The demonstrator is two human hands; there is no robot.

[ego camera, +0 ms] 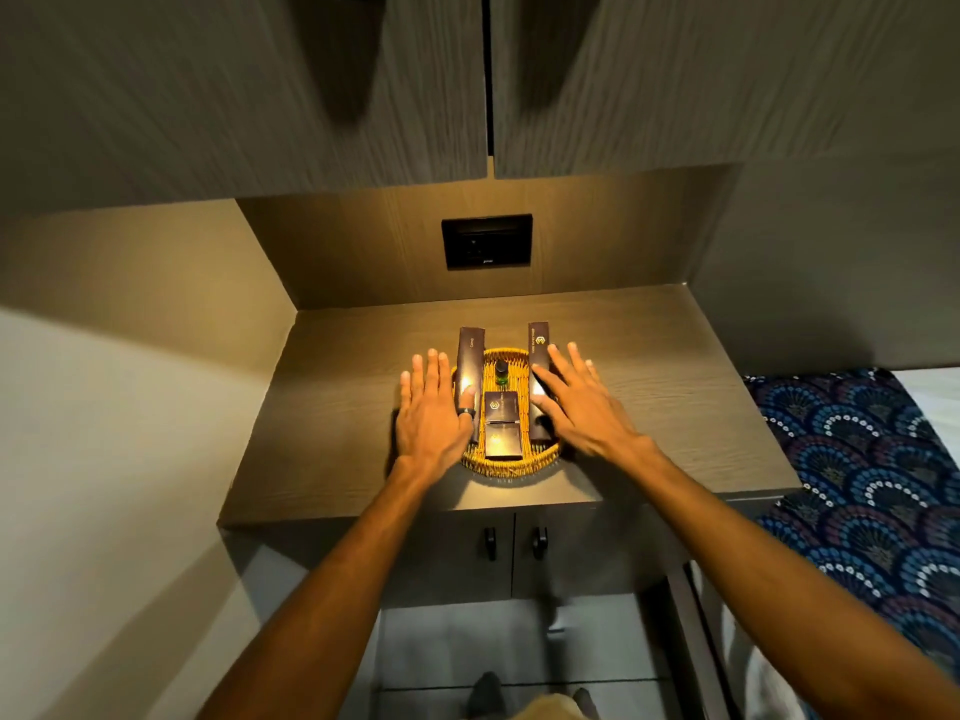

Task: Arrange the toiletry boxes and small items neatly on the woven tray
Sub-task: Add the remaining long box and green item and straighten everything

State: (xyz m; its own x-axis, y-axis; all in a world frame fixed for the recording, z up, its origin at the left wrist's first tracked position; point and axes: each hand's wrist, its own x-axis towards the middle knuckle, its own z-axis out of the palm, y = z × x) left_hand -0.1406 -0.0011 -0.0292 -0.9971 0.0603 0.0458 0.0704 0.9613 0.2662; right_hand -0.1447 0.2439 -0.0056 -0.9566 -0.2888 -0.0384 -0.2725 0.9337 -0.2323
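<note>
A round yellow woven tray (511,466) sits on the wooden counter. Two long dark boxes lie on it, the left long box (470,350) and the right long box (538,343), both sticking out past the far rim. Between them stands a small green bottle (501,373). In front of it lie two small dark square boxes, the far one (502,407) and the near one (503,440). My left hand (432,407) hovers flat, fingers spread, over the tray's left side, thumb at the left long box. My right hand (576,400) is spread over the right side, thumb by the right long box.
The counter (332,407) fills a niche with a dark wall socket (487,241) on the back panel and cabinet doors overhead. Below are two cupboard doors with black handles (540,542). A blue patterned bed cover (857,459) lies to the right.
</note>
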